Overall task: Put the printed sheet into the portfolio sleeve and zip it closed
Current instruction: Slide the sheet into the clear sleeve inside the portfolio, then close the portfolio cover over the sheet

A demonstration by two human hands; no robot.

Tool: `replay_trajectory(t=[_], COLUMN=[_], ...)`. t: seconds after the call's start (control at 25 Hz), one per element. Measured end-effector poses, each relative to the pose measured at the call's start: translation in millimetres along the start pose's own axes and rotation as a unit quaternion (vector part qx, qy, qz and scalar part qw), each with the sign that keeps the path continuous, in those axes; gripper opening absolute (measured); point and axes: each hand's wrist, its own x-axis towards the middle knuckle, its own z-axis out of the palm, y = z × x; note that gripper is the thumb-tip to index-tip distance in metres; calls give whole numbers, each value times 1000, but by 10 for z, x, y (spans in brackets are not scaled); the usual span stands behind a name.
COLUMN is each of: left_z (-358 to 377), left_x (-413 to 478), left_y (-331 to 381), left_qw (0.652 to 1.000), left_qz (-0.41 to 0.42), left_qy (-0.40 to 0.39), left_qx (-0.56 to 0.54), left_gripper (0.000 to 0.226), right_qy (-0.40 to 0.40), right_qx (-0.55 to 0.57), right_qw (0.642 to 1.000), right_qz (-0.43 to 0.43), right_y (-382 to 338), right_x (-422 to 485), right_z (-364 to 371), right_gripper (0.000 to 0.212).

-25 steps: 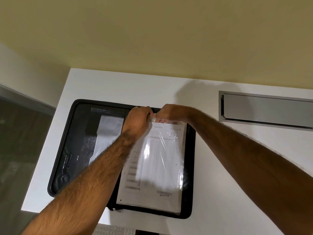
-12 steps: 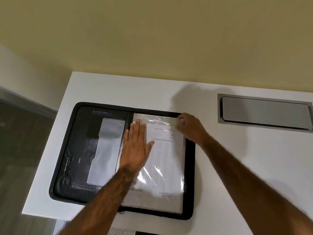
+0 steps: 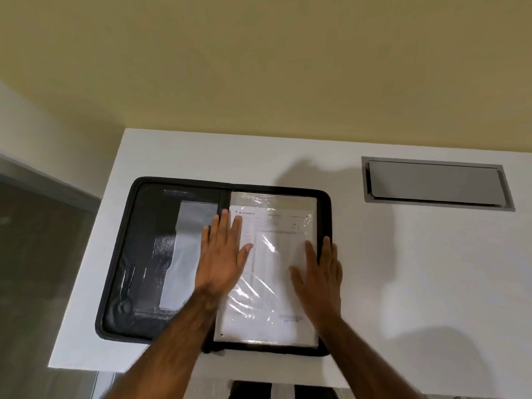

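Clear sleeve [image 3: 269,329] in the open portfolio [image 3: 138,254] holds the printed sheet [image 3: 273,269].

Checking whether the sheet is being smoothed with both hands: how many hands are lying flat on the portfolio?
2. The left hand lies flat over the portfolio spine and the printed sheet's left edge; the right hand lies flat on its right edge.

The small print on the white printed sheet [image 3: 276,254] is blurred by glare, its side edges are covered by two flat hands, and both forearms are cut off below.
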Motion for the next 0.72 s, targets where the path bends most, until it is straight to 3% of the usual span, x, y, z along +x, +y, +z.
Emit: replay_trajectory(t=[0.08, 0.16, 0.32, 0.52, 0.72], left_z=[-153, -300, -477, -653, -1144], left_x=[-128, -357, -746, -1023, -1076], left_y=[-352, -774, -1478, -1672, -1584], left_qw=[999, 990, 912, 908, 897], left_qz=[-41, -133, -391, -382, -369], left_qy=[19, 44, 70, 14, 102], left_qx=[1, -5, -104, -172, -222], left_gripper=[68, 68, 68, 47, 53], right_qy=[-9, -17, -29, -51, -50], right_qx=[-12, -13, 24, -16, -52], right_qw=[1000, 999, 996, 998, 997], right_qz=[17, 35, 76, 15, -25], right_y=[46, 82, 158, 230, 365], right_x=[-139, -339, -581, -720, -693], right_z=[14, 15, -28, 0, -13], right_gripper=[72, 73, 76, 70, 72])
